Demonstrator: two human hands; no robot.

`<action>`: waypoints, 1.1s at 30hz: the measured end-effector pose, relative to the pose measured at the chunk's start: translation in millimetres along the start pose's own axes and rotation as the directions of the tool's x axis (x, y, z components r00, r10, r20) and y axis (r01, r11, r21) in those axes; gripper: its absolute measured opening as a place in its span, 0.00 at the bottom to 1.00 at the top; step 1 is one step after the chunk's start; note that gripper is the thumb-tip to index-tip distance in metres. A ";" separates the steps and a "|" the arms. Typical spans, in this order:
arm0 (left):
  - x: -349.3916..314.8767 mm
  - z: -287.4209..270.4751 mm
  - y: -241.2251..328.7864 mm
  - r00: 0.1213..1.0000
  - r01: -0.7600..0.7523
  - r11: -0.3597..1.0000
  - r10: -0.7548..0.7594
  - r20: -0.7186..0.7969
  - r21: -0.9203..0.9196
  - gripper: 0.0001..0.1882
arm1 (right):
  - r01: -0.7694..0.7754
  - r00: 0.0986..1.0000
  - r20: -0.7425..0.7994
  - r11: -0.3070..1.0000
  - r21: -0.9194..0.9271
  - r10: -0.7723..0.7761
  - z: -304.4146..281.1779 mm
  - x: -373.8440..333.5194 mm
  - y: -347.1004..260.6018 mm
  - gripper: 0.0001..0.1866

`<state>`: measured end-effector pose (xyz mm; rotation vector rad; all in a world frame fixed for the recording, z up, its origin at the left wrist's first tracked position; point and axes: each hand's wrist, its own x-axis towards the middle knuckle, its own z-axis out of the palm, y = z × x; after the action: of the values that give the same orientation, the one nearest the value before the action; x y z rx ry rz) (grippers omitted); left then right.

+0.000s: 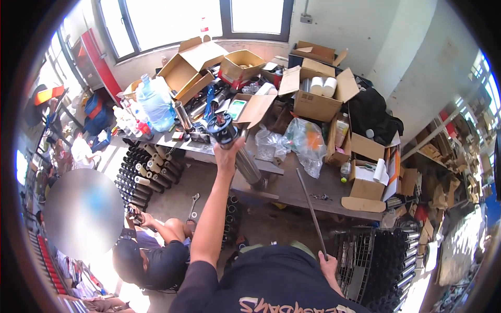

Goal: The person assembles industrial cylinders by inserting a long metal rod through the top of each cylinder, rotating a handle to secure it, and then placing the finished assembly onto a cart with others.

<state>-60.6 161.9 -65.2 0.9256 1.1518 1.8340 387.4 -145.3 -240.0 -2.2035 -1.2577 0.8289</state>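
Observation:
My left hand [227, 157] is wrapped round the upper part of a silver metal cylinder [247, 166] with a black fitting [223, 129] on its top end. The cylinder leans, its lower end by the front edge of the workbench [292, 182]. Lower right, my right hand [328, 266] is closed round the lower end of a long thin metal rod [312, 211]. The rod slants up and to the left, its far tip over the bench. Clear plastic bags [305, 143] lie on the bench right of the cylinder.
Open cardboard boxes [318, 107], a large blue water jug [155, 104] and loose parts crowd the bench. Below left, a co-worker [151, 266] sits low, a dark part in hand. Stacked cylinders [148, 175], a wrench [193, 201] and a wire rack [355, 255] stand or lie lower down.

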 end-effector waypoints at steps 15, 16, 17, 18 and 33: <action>-42.7 65.7 -1.0 0.936 -0.306 0.897 0.344 -0.070 0.320 0.29 | 0.210 0.977 -0.067 0.968 0.139 -0.202 -22.8 -36.6 -70.4 0.23; -44.2 62.6 -1.2 0.948 -0.313 0.919 0.316 0.027 0.239 0.29 | 0.210 0.978 -0.054 0.964 0.165 -0.203 -27.3 -33.6 -69.1 0.23; -37.8 51.2 1.9 0.952 -0.186 0.951 0.112 0.284 0.248 0.30 | 0.231 0.973 -0.049 0.962 0.146 -0.227 -31.8 -29.5 -61.6 0.23; -29.7 46.5 17.5 0.847 -0.061 0.956 -0.102 0.521 0.287 0.31 | 0.251 0.968 -0.052 0.956 0.149 -0.246 -38.1 -24.2 -53.9 0.23; 16.0 15.0 5.2 0.878 -0.155 0.980 0.079 0.472 0.125 0.31 | 0.926 0.290 0.462 0.368 0.086 -0.838 -85.1 -34.2 -319.6 0.15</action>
<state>-55.9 180.0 -52.6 1.4652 0.9580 1.5008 243.4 -33.2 38.0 -0.9722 -2.5274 0.6884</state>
